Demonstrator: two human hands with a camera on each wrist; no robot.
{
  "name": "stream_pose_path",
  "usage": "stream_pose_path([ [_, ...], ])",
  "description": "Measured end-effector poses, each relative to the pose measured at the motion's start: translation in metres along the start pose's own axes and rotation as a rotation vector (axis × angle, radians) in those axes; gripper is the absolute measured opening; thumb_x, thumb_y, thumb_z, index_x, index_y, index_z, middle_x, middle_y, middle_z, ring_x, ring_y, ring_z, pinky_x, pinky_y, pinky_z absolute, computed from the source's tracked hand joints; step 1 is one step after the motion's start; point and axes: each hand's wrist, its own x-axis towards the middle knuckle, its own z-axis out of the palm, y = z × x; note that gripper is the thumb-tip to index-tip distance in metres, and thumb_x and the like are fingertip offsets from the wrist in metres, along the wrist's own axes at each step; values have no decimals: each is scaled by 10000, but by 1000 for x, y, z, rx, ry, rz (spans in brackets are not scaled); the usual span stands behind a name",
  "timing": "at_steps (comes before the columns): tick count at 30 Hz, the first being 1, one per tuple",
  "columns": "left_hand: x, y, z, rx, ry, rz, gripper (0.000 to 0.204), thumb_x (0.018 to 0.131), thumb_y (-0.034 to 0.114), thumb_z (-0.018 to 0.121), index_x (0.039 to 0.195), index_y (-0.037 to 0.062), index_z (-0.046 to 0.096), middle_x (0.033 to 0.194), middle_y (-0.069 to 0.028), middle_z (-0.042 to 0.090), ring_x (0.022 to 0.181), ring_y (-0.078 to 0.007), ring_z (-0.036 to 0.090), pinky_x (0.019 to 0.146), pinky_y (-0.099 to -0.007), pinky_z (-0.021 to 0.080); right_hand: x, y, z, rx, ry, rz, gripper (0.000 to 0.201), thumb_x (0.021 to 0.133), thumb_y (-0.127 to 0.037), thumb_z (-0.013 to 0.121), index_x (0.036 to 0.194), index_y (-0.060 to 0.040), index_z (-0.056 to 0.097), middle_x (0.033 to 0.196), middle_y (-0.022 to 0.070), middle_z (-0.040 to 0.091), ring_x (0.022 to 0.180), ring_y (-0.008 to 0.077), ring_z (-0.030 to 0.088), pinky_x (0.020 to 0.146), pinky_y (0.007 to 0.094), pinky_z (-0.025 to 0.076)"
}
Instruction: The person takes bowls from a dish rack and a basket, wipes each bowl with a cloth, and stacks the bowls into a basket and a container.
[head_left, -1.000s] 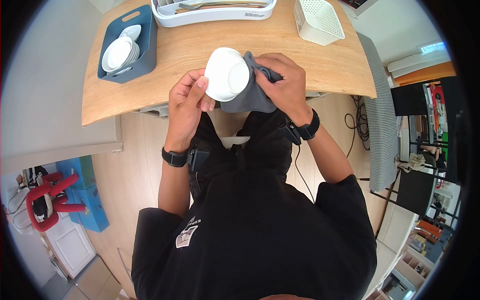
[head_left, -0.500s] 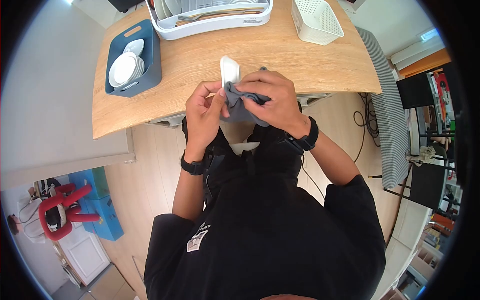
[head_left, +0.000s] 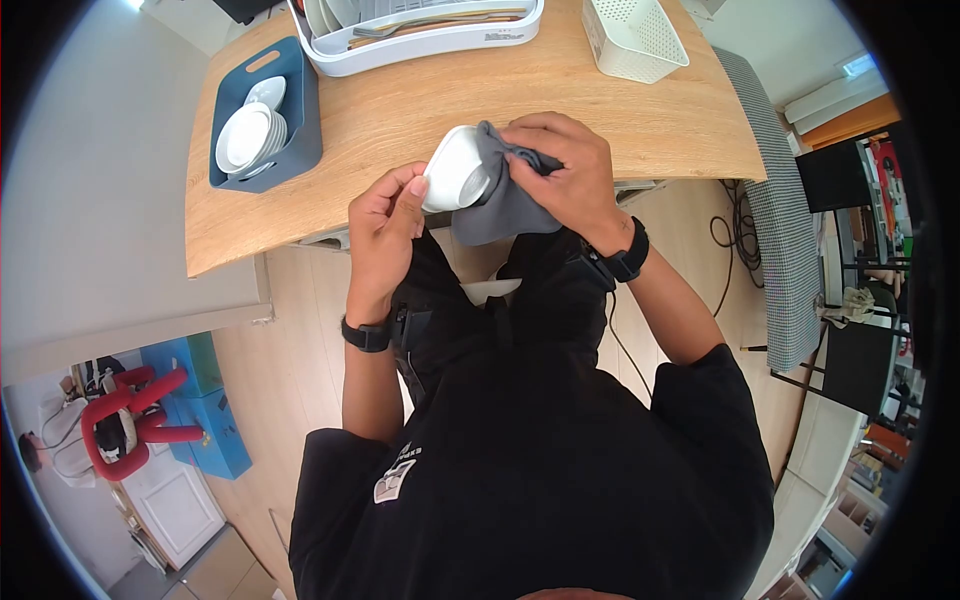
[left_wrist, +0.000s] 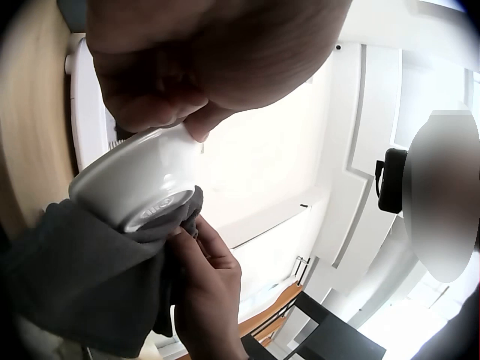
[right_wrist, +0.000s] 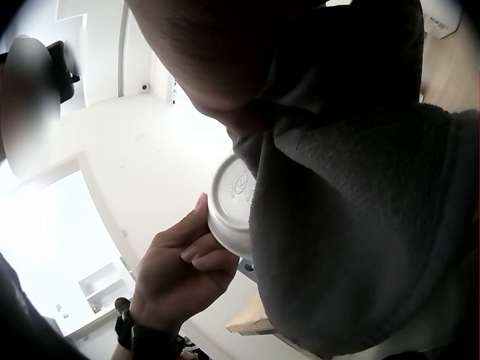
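Note:
A white bowl (head_left: 452, 170) is held tilted above the table's near edge, its base facing right. My left hand (head_left: 385, 225) pinches its left rim between thumb and fingers. My right hand (head_left: 568, 180) grips a bunched grey cloth (head_left: 500, 212), which lies against the base side of the bowl and hangs down below it. In the left wrist view the bowl (left_wrist: 135, 176) shows its base ring with the cloth (left_wrist: 90, 277) over part of it. In the right wrist view the cloth (right_wrist: 337, 225) hides much of the bowl (right_wrist: 234, 196).
On the wooden table (head_left: 380, 110), a blue basket (head_left: 300, 150) with stacked white dishes stands at the left. A white dish rack (head_left: 430, 48) with plates and utensils is at the back, and a white perforated basket (head_left: 640, 62) at the back right.
Against half a second ago, the bowl has turned to show its base again. My right hand and the cloth have moved up and right, and my left hand slightly left.

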Motion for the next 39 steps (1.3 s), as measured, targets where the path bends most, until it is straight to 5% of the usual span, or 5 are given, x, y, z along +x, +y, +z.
stream_pose_path([
  [10, -3, 5, -4, -354, -52, -124, 283, 1041, 210, 591, 1160, -37, 659, 664, 11, 570, 549, -56, 481, 552, -226, 428, -1, 30, -44, 26, 170, 224, 241, 826, -55, 769, 1063, -20, 755, 994, 94, 741, 879, 148, 691, 775, 307, 560],
  [21, -4, 7, -8, -230, 17, -206, 214, 1023, 173, 586, 1131, -1, 645, 629, 20, 519, 535, -71, 476, 556, -245, 441, -3, 127, -230, -791, 942, 146, 256, 880, -193, 795, 1069, -21, 780, 999, 109, 783, 811, 168, 738, 751, 282, 572],
  [28, -4, 7, -10, -185, 38, -168, 222, 1009, 142, 620, 1126, -43, 660, 730, 2, 625, 533, -42, 517, 522, -211, 455, -48, 201, -176, -802, 632, 172, 245, 887, -198, 780, 1118, -115, 788, 1063, 104, 775, 919, 185, 740, 814, 289, 564],
  [30, -4, 10, -17, -173, 54, -155, 218, 1004, 132, 627, 1127, -45, 660, 742, -7, 636, 532, -47, 529, 519, -211, 461, -55, 212, -158, -602, 542, 433, 274, 887, -213, 777, 1151, -138, 779, 1120, 97, 765, 1002, 202, 730, 860, 310, 554],
  [39, 24, 45, -66, 78, 167, 14, 210, 960, 46, 660, 1142, -59, 657, 877, -74, 710, 593, -86, 628, 561, -218, 520, -69, 237, -123, -716, 518, 456, 294, 930, -299, 716, 1216, -242, 753, 1202, 80, 738, 1095, 256, 704, 921, 351, 541],
])
